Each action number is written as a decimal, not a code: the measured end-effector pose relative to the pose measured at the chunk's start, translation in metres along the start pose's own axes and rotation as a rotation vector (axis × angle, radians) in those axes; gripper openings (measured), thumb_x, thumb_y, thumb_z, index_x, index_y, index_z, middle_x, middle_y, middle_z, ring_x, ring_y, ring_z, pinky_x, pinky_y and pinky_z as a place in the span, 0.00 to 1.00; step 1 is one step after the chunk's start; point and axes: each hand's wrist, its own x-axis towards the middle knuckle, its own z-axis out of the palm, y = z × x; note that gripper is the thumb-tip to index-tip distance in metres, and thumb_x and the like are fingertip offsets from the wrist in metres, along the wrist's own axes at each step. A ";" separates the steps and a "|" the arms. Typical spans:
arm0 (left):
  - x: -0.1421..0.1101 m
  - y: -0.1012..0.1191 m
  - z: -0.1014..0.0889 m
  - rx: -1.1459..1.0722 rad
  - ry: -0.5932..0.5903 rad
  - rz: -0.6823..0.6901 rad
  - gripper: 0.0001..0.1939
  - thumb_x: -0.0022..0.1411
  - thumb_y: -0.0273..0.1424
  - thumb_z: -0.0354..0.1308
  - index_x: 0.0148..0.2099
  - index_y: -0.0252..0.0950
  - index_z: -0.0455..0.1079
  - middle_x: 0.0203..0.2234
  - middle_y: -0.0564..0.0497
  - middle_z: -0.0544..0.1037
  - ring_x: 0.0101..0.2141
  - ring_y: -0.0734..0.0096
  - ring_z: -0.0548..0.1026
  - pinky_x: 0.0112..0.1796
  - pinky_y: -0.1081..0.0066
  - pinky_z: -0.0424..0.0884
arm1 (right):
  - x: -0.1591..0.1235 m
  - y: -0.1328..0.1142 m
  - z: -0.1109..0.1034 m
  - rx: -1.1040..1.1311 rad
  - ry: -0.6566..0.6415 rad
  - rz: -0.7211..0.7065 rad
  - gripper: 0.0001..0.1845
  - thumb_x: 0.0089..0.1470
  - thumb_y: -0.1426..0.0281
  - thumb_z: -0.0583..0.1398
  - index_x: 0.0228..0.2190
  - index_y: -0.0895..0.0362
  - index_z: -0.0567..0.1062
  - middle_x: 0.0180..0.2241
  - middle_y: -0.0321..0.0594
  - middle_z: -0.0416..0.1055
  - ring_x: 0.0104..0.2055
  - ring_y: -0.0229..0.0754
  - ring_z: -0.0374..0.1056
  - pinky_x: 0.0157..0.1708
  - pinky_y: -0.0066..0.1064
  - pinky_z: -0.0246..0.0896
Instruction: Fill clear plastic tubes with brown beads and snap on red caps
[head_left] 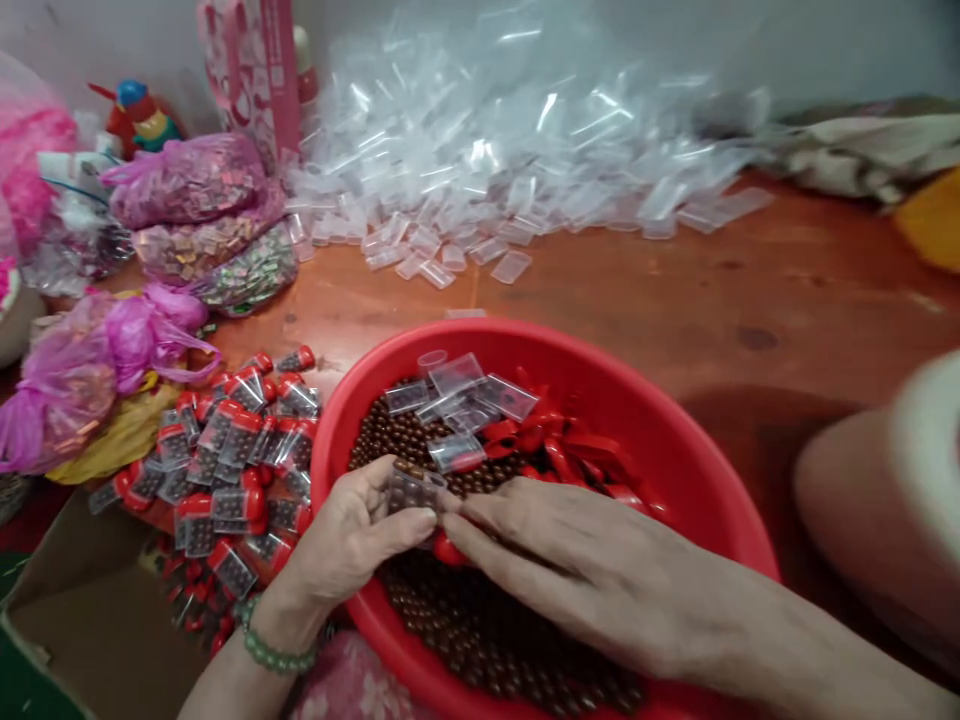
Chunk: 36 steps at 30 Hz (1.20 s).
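Observation:
A red basin [660, 420] full of small brown beads [465, 610] sits in front of me, with clear plastic cases [457, 395] and red caps [559, 440] lying on the beads. My left hand [352, 540] pinches a small clear case filled with brown beads [411, 488] over the basin's near left side. My right hand [570, 570] reaches across the basin, its fingertips closed on a red cap [448, 548] right below that case.
A pile of filled, red-capped cases [232, 450] lies left of the basin above a cardboard box [90, 600]. Pink bags [97, 360] sit at the left. A heap of empty clear cases [510, 150] covers the back of the wooden table [750, 290]. A blurred pale object [892, 500] lies right.

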 end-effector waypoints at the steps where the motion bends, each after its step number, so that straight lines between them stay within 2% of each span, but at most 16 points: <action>1: 0.000 0.000 0.000 0.014 -0.010 0.007 0.15 0.56 0.34 0.67 0.42 0.31 0.72 0.34 0.48 0.78 0.33 0.78 0.73 0.37 0.80 0.69 | -0.002 -0.001 0.000 0.047 0.003 0.048 0.16 0.64 0.77 0.47 0.44 0.61 0.73 0.35 0.46 0.77 0.31 0.39 0.71 0.31 0.30 0.68; 5: 0.001 0.003 0.005 0.071 -0.011 0.004 0.15 0.56 0.35 0.66 0.41 0.31 0.71 0.34 0.48 0.78 0.35 0.76 0.74 0.41 0.76 0.69 | -0.008 -0.002 -0.003 0.324 0.055 0.315 0.10 0.63 0.72 0.52 0.39 0.56 0.73 0.32 0.41 0.76 0.31 0.38 0.72 0.30 0.25 0.69; 9: 0.001 0.003 0.010 0.127 0.035 -0.047 0.17 0.54 0.38 0.67 0.40 0.31 0.69 0.32 0.49 0.76 0.32 0.77 0.73 0.39 0.75 0.69 | -0.010 0.003 -0.005 0.489 0.242 0.562 0.04 0.59 0.67 0.59 0.37 0.51 0.74 0.32 0.37 0.76 0.33 0.38 0.73 0.33 0.25 0.71; 13: 0.000 0.002 0.007 0.167 -0.054 -0.124 0.20 0.55 0.41 0.65 0.41 0.31 0.67 0.29 0.50 0.74 0.29 0.76 0.72 0.34 0.75 0.68 | -0.003 0.004 0.001 0.538 0.306 0.676 0.07 0.57 0.65 0.60 0.38 0.52 0.75 0.36 0.38 0.77 0.37 0.40 0.74 0.37 0.28 0.72; 17: 0.000 0.001 0.002 0.257 -0.120 -0.121 0.19 0.58 0.42 0.62 0.41 0.31 0.65 0.28 0.51 0.72 0.28 0.77 0.71 0.31 0.76 0.66 | 0.009 0.001 0.006 0.538 0.288 0.666 0.08 0.57 0.70 0.61 0.41 0.53 0.75 0.35 0.37 0.78 0.35 0.38 0.74 0.35 0.27 0.71; 22: 0.001 0.001 0.000 0.227 -0.165 -0.136 0.19 0.58 0.43 0.62 0.40 0.32 0.65 0.28 0.51 0.71 0.26 0.79 0.70 0.29 0.77 0.67 | 0.012 0.002 0.006 0.510 0.244 0.533 0.10 0.56 0.76 0.60 0.40 0.53 0.75 0.33 0.35 0.77 0.34 0.35 0.73 0.34 0.23 0.70; 25: 0.000 0.003 0.001 0.202 -0.148 -0.152 0.18 0.58 0.43 0.62 0.37 0.32 0.64 0.27 0.51 0.72 0.25 0.80 0.70 0.28 0.77 0.66 | 0.001 0.008 0.005 0.452 0.257 0.516 0.11 0.55 0.76 0.61 0.40 0.52 0.75 0.34 0.36 0.77 0.35 0.37 0.74 0.35 0.25 0.71; 29: 0.000 0.003 0.002 0.199 -0.124 -0.158 0.19 0.58 0.43 0.62 0.38 0.32 0.65 0.27 0.51 0.72 0.26 0.79 0.70 0.30 0.77 0.66 | -0.013 0.012 0.001 0.416 0.236 0.554 0.12 0.55 0.75 0.61 0.42 0.51 0.76 0.36 0.37 0.78 0.36 0.39 0.75 0.35 0.26 0.72; 32: 0.000 0.002 0.003 0.221 -0.099 -0.150 0.19 0.57 0.44 0.63 0.38 0.32 0.64 0.28 0.51 0.73 0.28 0.78 0.71 0.32 0.76 0.66 | -0.009 0.008 -0.001 0.394 0.257 0.578 0.12 0.55 0.75 0.61 0.42 0.51 0.75 0.36 0.37 0.78 0.35 0.37 0.74 0.35 0.25 0.72; 36: 0.000 0.002 0.004 0.256 -0.093 -0.121 0.19 0.57 0.45 0.62 0.37 0.33 0.64 0.28 0.52 0.72 0.28 0.77 0.71 0.32 0.75 0.65 | 0.006 -0.001 0.003 0.386 0.243 0.482 0.13 0.55 0.78 0.61 0.42 0.52 0.74 0.35 0.37 0.76 0.35 0.36 0.74 0.36 0.24 0.71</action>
